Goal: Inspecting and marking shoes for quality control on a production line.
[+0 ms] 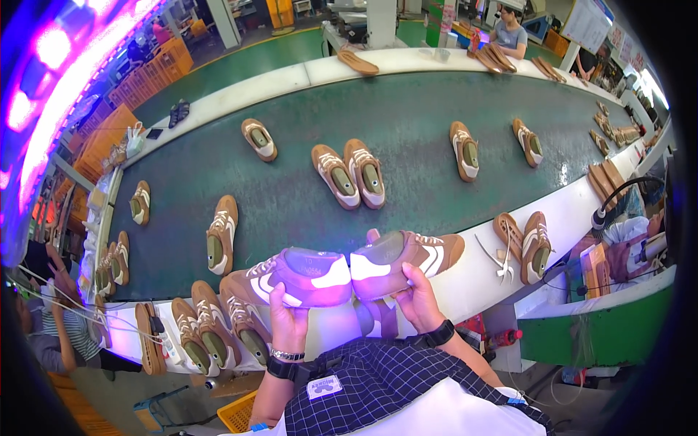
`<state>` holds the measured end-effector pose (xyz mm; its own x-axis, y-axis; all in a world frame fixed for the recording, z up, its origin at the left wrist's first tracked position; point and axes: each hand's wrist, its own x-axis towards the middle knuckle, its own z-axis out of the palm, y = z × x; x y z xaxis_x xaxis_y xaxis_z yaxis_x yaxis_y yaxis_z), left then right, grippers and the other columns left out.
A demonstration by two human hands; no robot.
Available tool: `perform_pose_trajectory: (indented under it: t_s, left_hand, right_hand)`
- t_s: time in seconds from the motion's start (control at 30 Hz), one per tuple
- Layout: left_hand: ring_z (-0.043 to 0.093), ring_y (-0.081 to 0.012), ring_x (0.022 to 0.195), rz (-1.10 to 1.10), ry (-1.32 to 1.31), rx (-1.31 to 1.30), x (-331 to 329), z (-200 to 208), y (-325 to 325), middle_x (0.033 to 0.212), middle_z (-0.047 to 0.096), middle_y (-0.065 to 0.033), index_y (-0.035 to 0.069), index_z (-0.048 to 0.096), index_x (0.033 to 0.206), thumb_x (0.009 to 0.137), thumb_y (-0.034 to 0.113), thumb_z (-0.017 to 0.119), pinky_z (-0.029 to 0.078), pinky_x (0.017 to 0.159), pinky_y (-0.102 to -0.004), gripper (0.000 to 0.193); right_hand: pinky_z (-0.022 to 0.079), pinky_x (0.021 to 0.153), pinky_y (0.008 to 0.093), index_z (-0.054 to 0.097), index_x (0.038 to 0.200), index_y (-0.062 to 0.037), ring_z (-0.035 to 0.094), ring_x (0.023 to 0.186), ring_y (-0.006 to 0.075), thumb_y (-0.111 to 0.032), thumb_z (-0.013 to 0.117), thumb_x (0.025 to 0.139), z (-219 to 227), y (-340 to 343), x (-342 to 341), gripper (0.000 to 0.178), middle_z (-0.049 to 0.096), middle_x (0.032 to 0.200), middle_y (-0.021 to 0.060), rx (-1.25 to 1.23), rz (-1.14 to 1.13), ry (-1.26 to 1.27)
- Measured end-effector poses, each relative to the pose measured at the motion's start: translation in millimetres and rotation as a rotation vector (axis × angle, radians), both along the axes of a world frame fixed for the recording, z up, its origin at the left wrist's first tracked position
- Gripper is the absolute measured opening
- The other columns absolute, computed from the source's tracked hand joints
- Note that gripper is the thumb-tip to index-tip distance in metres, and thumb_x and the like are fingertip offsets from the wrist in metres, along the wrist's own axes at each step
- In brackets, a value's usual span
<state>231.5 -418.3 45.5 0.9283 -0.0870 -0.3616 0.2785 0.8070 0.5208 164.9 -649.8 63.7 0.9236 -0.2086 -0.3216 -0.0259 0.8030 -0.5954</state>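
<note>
My left hand is closed around the side of a brown sneaker with white stripes and a white heel patch; its toe points left. A matching sneaker is gripped in my right hand, thumb along its side, toe pointing right. The two heels face each other, touching or nearly so, above the near white ledge. Grey-green shoe lasts fill both shoe openings. Purple light falls on the sneakers. Several like sneakers stand on the ledge beside my left hand.
A green conveyor belt carries more sneakers, among them a side-by-side pair. To the right on the ledge lie a pincer-like metal tool, a loose sole and a sneaker. A person is beyond the far ledge.
</note>
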Motion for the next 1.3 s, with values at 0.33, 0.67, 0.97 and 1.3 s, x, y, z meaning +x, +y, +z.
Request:
perform_pose_trajectory:
  t_s: [0.33, 0.67, 0.97, 1.3]
  left_hand:
    - [0.057, -0.0186, 0.104, -0.003, -0.129, 0.042, -1.6, 11.0, 7.7, 0.113, 0.059, -0.0055, 0.005, 0.048, 0.121, 0.083, 0.016, 0.060, 0.045, 0.094, -0.0344, 0.041]
    - [0.050, -0.0244, 0.114, -0.163, -0.177, -0.051, -6.7, 10.7, 14.1, 0.123, 0.052, -0.0105, 0.003, 0.042, 0.128, 0.080, 0.027, 0.061, 0.038, 0.101, -0.0384, 0.057]
    - [0.055, -0.0364, 0.106, -0.480, 0.025, -0.238, -6.6, -31.3, 24.5, 0.129, 0.040, -0.0315, 0.003, 0.028, 0.138, 0.083, 0.054, 0.046, 0.047, 0.089, -0.0438, 0.077]
    - [0.055, -0.0371, 0.103, -0.374, -0.276, -0.168, 121.2, -48.3, 55.2, 0.119, 0.050, -0.0282, 0.003, 0.041, 0.130, 0.088, 0.052, 0.040, 0.047, 0.087, -0.0461, 0.065]
  right_hand:
    - [0.037, 0.101, 0.0405, 0.030, 0.135, 0.0000, 0.047, 0.118, 0.0244, -0.019, 0.057, 0.083, 8.7, -6.0, -0.5, 0.061, 0.045, 0.130, 0.0123, -0.110, -0.006, -0.100]
    - [0.039, 0.099, 0.0381, 0.033, 0.133, 0.0018, 0.049, 0.114, 0.0236, -0.016, 0.063, 0.078, 6.6, -19.7, -11.4, 0.065, 0.049, 0.126, 0.0105, -0.042, 0.142, -0.186]
    - [0.044, 0.092, 0.0369, 0.046, 0.122, 0.0015, 0.057, 0.101, 0.0241, -0.033, 0.058, 0.085, -32.8, -16.2, -17.7, 0.053, 0.058, 0.114, 0.0142, 0.105, 0.166, -0.020]
    - [0.050, 0.083, 0.0361, 0.052, 0.118, 0.0007, 0.062, 0.091, 0.0253, -0.039, 0.052, 0.083, -54.0, -26.0, -21.9, 0.053, 0.063, 0.106, 0.0151, 0.228, 0.171, 0.059]
